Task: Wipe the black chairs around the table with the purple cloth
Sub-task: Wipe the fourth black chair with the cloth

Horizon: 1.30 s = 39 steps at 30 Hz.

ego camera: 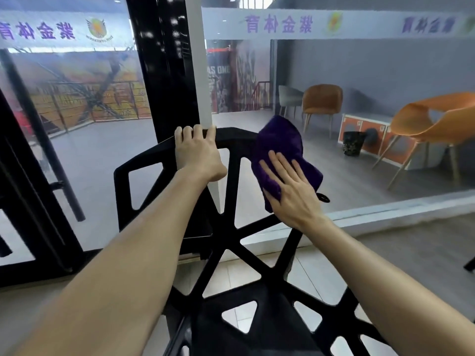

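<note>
Pressing flat, your right hand pins the cloth to the chair back's right edge with straight fingers; your left hand curls over the top rail. Nothing grips the cloth, so easing pressure could drop it.

Obscured and cropped areas — head view
The black chair is cut off at the seat and legs by the bottom edge, and its upper right backrest corner is hidden under the purple cloth. The left hand has its fingertips out of sight behind the top rail. The right hand covers the cloth's lower part. Lettering at the far right of the banner — blurred, unreadable.
</note>
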Motion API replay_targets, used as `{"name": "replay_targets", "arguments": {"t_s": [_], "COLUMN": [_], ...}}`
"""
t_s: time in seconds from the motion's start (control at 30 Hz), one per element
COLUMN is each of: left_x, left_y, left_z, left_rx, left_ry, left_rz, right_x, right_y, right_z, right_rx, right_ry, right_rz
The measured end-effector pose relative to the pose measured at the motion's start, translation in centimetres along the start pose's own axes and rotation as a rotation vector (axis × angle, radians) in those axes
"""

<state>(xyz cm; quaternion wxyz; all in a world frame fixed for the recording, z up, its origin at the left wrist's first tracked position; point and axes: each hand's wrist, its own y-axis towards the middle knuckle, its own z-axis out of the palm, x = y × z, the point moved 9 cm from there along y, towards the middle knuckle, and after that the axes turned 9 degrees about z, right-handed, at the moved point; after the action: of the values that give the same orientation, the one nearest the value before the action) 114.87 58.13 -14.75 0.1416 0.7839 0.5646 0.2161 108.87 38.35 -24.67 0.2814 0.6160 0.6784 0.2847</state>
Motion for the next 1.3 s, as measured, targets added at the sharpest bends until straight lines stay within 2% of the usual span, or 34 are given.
{"name": "replay_targets", "arguments": {"t_s": [0.2, 0.4, 0.6, 0.73, 0.9, 1.03, 1.07, 1.13, 1.2, 1.3], "left_x": [-0.6, -0.1, 0.2, 0.1, 0.3, 0.3, 0.2, 0.1, 0.2, 0.7], "left_y": [-0.1, 0.1, 0.1, 0.2, 0.1, 0.0, -0.1, -0.1, -0.2, 0.0], "left_z": [0.7, 0.6, 1.1, 1.3, 1.2, 0.8, 0.8, 1.0, 0.9, 1.1], "left_rx": [-0.003, -0.027, -0.045, -0.063, -0.065, -0.048, -0.045, -0.042, -0.055, -0.052], "left_ry": [0.103, 0.076, 0.078, 0.078, 0.066, 0.049, 0.056, 0.063, 0.063, 0.049], "left_rz": [-0.05, -0.043, -0.04, -0.034, -0.027, -0.032, -0.033, -0.028, -0.029, -0.001], "right_x": [2.5, -0.8, 5.3, 0.1, -3.0, -2.0, -1.7, -0.7, 1.5, 5.6], "right_y": [1.4, -2.7, 7.4, 2.6, -1.3, -8.1, -8.5, -6.4, -2.2, 4.3], "right_z": [1.4, 1.7, -0.8, -0.5, 0.7, 2.1, 1.9, 0.6, -1.5, -1.7], "right_rx": [-0.024, 0.019, -0.047, -0.102, -0.027, 0.073, 0.076, 0.048, -0.043, -0.082], "right_ry": [-0.034, -0.058, -0.015, 0.04, 0.169, 0.15, 0.21, 0.463, 0.683, 0.677], "right_rz": [0.097, 0.077, -0.01, 0.059, 0.156, 0.052, 0.077, 0.281, 0.412, 0.348]}}
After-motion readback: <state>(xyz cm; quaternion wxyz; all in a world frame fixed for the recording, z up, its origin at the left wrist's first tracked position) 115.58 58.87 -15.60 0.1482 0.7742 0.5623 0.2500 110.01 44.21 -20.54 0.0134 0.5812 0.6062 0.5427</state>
